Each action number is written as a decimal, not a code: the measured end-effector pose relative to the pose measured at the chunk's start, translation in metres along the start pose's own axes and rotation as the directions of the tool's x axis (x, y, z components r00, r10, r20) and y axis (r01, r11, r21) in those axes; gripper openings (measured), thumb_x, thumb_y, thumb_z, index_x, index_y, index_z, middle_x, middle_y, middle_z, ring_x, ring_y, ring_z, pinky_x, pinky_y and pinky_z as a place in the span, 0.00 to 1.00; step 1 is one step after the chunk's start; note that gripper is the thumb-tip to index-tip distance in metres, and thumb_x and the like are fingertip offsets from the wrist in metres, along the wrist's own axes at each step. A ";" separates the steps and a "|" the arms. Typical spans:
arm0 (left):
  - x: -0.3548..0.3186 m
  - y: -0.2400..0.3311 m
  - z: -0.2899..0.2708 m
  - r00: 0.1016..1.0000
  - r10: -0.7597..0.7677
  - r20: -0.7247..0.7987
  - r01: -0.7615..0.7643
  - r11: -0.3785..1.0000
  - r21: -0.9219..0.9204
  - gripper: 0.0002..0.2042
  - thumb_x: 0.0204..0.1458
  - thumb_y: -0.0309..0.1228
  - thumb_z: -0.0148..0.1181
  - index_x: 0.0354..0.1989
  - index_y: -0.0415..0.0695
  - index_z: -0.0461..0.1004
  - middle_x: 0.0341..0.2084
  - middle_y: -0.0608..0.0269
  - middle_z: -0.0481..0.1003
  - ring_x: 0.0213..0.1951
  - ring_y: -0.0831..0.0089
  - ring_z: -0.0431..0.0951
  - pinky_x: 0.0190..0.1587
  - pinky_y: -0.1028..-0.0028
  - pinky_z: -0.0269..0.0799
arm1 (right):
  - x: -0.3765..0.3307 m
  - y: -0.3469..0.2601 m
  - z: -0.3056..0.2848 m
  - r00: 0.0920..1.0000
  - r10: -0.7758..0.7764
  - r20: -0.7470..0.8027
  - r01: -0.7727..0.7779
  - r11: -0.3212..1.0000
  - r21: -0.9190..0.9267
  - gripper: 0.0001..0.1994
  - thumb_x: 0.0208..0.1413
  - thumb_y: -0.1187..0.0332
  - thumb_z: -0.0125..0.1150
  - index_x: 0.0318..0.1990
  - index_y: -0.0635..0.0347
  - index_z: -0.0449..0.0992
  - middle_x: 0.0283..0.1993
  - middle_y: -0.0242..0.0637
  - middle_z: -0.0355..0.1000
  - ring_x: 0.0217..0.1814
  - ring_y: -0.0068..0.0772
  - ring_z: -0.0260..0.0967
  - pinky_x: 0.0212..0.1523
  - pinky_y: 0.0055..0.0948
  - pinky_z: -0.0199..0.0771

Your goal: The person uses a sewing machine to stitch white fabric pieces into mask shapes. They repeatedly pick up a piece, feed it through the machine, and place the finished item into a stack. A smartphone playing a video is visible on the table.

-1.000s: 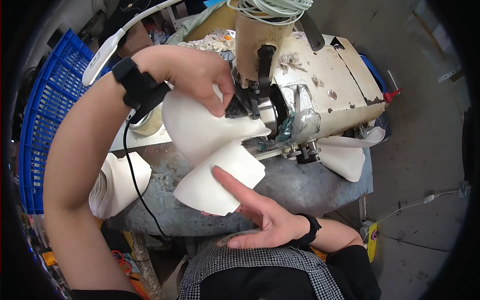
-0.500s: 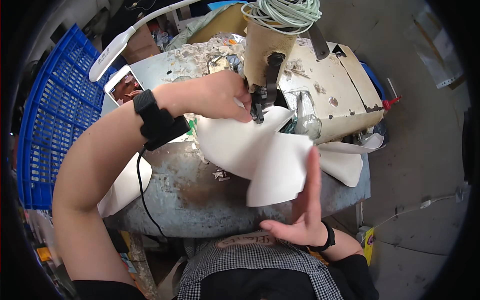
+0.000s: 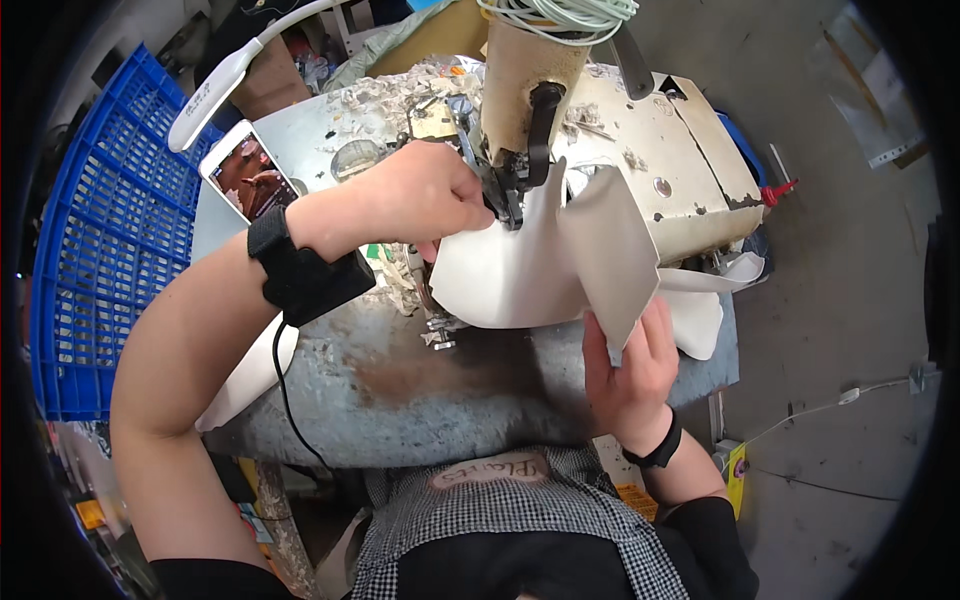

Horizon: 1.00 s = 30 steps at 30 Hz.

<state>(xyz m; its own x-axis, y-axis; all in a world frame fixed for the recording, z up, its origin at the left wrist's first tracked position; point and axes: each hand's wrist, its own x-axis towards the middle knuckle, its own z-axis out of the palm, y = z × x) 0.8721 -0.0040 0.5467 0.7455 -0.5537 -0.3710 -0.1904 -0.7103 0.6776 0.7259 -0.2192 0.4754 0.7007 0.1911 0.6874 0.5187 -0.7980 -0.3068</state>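
Note:
A white sheet of leather-like material (image 3: 510, 275) lies under the black presser foot (image 3: 508, 200) of a worn sewing machine (image 3: 530, 95). Its right part bends upward as a flap whose duller face shows. My left hand (image 3: 425, 200) is closed on the sheet's left edge, right beside the presser foot; its fingertips are partly hidden. Lower right, the flap's bottom corner sits between the thumb and fingers of my right hand (image 3: 635, 385).
Scraps (image 3: 390, 100) litter the worktable (image 3: 480, 390) behind my left hand. A phone (image 3: 250, 175) and a blue plastic crate (image 3: 110, 250) stand at left, under a lamp (image 3: 215, 95). More white pieces (image 3: 695, 320) lie at right. A cable hangs from my left wrist device (image 3: 310, 280).
My right hand, open with its fingers stretched before, has closed on the sheet's corner. The sheet has swung round, its right side lifted and folded up. My left hand stays by the presser foot.

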 end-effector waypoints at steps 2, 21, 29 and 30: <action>-0.004 0.004 -0.002 0.997 -0.076 0.011 0.077 0.995 -0.060 0.12 0.51 0.32 0.59 0.27 0.33 0.77 0.16 0.58 0.76 0.19 0.74 0.78 0.24 0.77 0.74 | 0.003 0.003 -0.004 0.999 0.011 0.032 -0.011 1.000 -0.002 0.20 0.38 0.83 0.58 0.45 0.70 0.73 0.42 0.46 0.71 0.39 0.48 0.68 0.40 0.39 0.69; 0.001 0.008 0.022 0.995 -0.102 -0.010 0.097 0.972 -0.213 0.12 0.53 0.30 0.54 0.28 0.30 0.76 0.18 0.56 0.77 0.20 0.75 0.78 0.22 0.79 0.75 | 0.060 0.031 -0.024 0.956 -0.261 -0.133 0.224 0.944 -0.242 0.16 0.32 0.81 0.59 0.34 0.57 0.77 0.33 0.33 0.72 0.36 0.38 0.68 0.38 0.33 0.68; -0.041 0.004 0.078 0.947 0.067 0.315 0.150 0.775 -0.614 0.22 0.59 0.41 0.55 0.49 0.32 0.66 0.34 0.54 0.75 0.24 0.75 0.78 0.25 0.78 0.74 | 0.031 -0.009 -0.070 0.991 -0.044 -0.127 0.011 0.968 -0.250 0.10 0.41 0.81 0.65 0.34 0.65 0.77 0.30 0.41 0.73 0.28 0.41 0.71 0.27 0.31 0.71; -0.043 0.002 0.083 0.962 0.080 0.260 0.139 0.678 -0.722 0.19 0.60 0.40 0.54 0.45 0.33 0.68 0.30 0.56 0.75 0.22 0.76 0.77 0.23 0.79 0.73 | 0.021 -0.021 -0.075 0.992 0.022 -0.122 -0.053 0.964 -0.259 0.09 0.41 0.81 0.66 0.34 0.65 0.77 0.31 0.42 0.74 0.28 0.41 0.72 0.28 0.31 0.72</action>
<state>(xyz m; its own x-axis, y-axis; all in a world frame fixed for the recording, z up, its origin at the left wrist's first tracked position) 0.7867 -0.0178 0.5106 0.5359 -0.7028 -0.4678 0.4352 -0.2448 0.8664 0.6926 -0.2413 0.5456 0.6469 0.1029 0.7556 0.3365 -0.9277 -0.1617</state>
